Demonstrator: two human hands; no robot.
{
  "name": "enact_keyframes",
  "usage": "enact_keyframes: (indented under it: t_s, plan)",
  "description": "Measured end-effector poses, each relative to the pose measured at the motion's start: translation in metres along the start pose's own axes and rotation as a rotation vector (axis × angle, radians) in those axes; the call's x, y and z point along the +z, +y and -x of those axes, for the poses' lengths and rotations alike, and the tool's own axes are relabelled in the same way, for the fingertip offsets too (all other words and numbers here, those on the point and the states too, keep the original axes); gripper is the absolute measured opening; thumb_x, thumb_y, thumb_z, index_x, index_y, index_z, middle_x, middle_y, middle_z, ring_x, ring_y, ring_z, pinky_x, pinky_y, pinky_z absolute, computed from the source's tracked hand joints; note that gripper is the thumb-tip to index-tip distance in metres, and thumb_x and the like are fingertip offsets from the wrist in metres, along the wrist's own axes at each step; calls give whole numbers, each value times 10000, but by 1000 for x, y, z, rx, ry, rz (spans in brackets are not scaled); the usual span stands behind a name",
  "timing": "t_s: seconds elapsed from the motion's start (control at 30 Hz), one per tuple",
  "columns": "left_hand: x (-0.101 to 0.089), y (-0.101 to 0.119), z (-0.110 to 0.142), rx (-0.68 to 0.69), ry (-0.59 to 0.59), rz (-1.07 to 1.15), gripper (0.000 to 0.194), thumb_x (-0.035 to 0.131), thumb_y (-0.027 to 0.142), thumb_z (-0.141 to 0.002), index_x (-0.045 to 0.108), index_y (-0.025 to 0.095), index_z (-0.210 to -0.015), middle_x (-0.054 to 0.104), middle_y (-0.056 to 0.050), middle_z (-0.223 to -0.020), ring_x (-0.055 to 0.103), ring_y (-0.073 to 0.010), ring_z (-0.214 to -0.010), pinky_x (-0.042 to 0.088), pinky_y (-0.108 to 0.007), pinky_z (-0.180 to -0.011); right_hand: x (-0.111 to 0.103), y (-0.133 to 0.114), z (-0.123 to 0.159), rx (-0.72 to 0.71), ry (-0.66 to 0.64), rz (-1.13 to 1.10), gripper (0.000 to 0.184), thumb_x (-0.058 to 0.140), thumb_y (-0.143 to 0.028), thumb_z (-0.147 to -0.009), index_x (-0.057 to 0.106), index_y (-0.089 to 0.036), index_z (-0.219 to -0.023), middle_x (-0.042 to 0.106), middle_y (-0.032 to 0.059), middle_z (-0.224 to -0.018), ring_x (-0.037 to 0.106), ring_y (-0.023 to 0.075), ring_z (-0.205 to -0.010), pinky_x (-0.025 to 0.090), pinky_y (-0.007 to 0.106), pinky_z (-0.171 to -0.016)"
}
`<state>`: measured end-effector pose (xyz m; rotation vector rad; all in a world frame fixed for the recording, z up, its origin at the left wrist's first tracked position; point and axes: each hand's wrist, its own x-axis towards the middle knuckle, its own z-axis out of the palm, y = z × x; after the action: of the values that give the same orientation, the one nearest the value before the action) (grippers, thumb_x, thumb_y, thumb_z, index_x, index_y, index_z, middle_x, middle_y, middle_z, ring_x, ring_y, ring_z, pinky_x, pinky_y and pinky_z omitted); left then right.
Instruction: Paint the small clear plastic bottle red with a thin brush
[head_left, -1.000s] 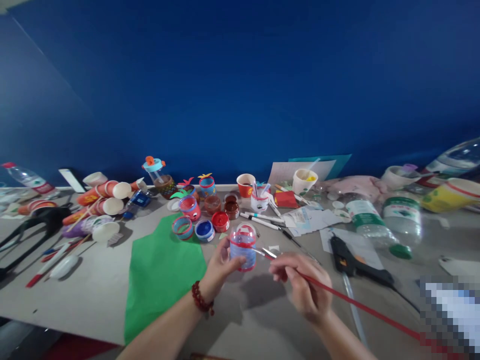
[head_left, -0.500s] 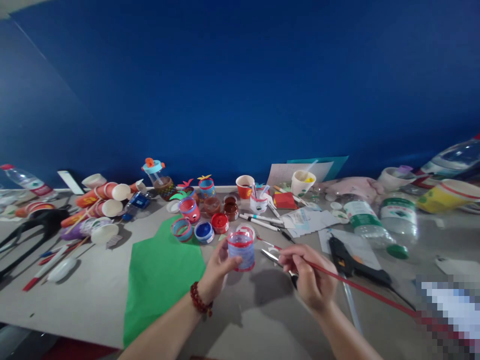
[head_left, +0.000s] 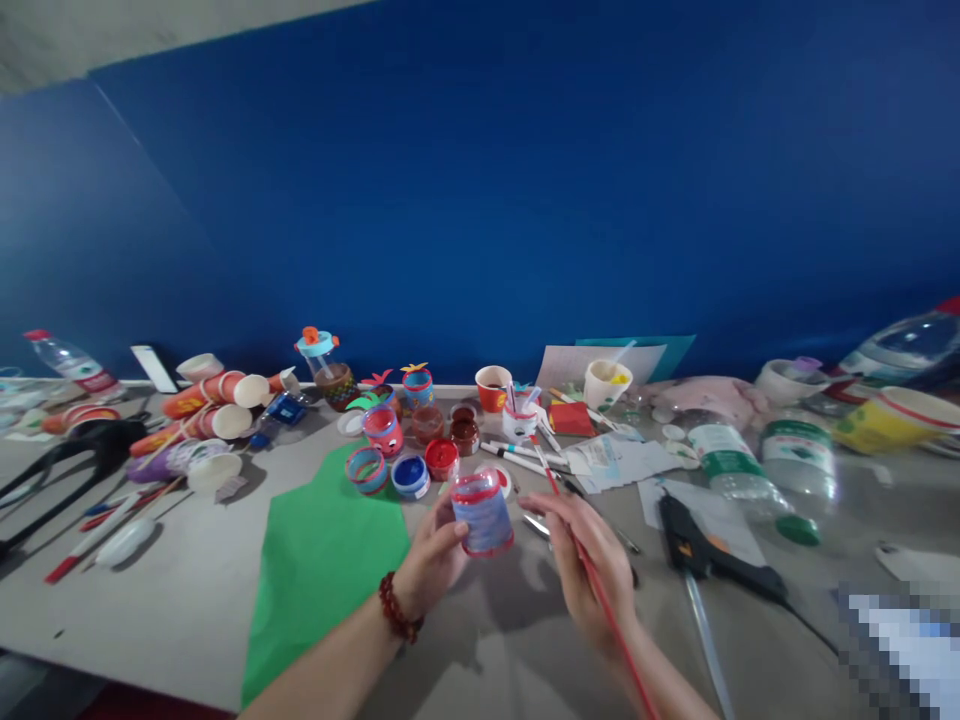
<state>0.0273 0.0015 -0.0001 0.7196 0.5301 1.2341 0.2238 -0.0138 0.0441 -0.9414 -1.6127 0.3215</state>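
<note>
My left hand [head_left: 435, 562] is closed round the side of a small clear plastic cup [head_left: 484, 515], painted blue with red bands at its top and bottom. The cup is held above the table, tilted a little. In my right hand [head_left: 591, 565] lies a long red-handled paintbrush [head_left: 600, 590], its tip pointing up and away, apart from the cup. Beyond the cup stand open paint jars: blue [head_left: 410, 476], red [head_left: 442, 460] and brown [head_left: 464, 432]. A pair of scissors [head_left: 537, 524] lies partly hidden behind my right hand.
A green paper sheet [head_left: 322, 580] lies left of my left arm. To the right are a black glue gun [head_left: 694, 545] and clear bottles with green labels [head_left: 720, 448]. Bundled paper cups [head_left: 217, 420] lie at left. Markers [head_left: 517, 456] and a white cup [head_left: 607, 383] stand farther back.
The paintbrush has swung from slanting leftward to pointing up and away, as my right hand turned and shifted left. The painted cup is tilted slightly more. The view has shifted a little.
</note>
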Motion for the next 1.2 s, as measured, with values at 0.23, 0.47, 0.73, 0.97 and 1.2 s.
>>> enact_keyframes:
  t_s: [0.23, 0.47, 0.73, 0.97, 1.2]
  plan:
    - [4, 4, 3, 1, 31, -39, 503, 914, 391, -704, 789, 232, -1165, 777, -92, -1243, 697, -288, -1151, 533, -375, -982, 4, 0, -3, -49, -63, 126, 115, 689, -252, -957, 710, -264, -1069, 808, 44, -980, 771, 228, -871, 618, 310, -776]
    - [1, 3, 2, 66, 75, -156, 430, 900, 407, -736, 782, 238, -1114, 767, -76, -1207, 673, -284, -1174, 509, -385, -1029, 4, 1, 0, -54, -44, 188, 121, 703, -281, -946, 669, -256, -1059, 794, 50, -970, 761, 230, -848, 609, 333, -776]
    - [-1, -5, 3, 94, 118, -260, 625, 984, 394, -615, 750, 237, -1173, 756, -95, -1239, 674, -314, -1179, 531, -420, -1019, 7, -1, -1, -131, -73, 243, 186, 726, -281, -939, 655, -245, -1107, 773, 52, -900, 731, 238, -773, 598, 351, -713]
    - [3, 1, 1, 50, 76, -103, 565, 927, 394, -677, 743, 206, -1177, 770, -110, -1209, 697, -317, -1155, 497, -481, -1071, -1, 0, 1, -110, -88, 68, 319, 533, -121, -1008, 671, -282, -1247, 795, 63, -1030, 740, 233, -905, 591, 365, -814]
    - [-4, 1, 1, -16, -19, 27, 553, 894, 396, -687, 743, 219, -1189, 793, -94, -1140, 734, -281, -1058, 539, -451, -996, -11, 2, 3, 8, 55, -157, 355, 419, -301, -1068, 743, -257, -1207, 744, 57, -874, 720, 227, -790, 604, 373, -741]
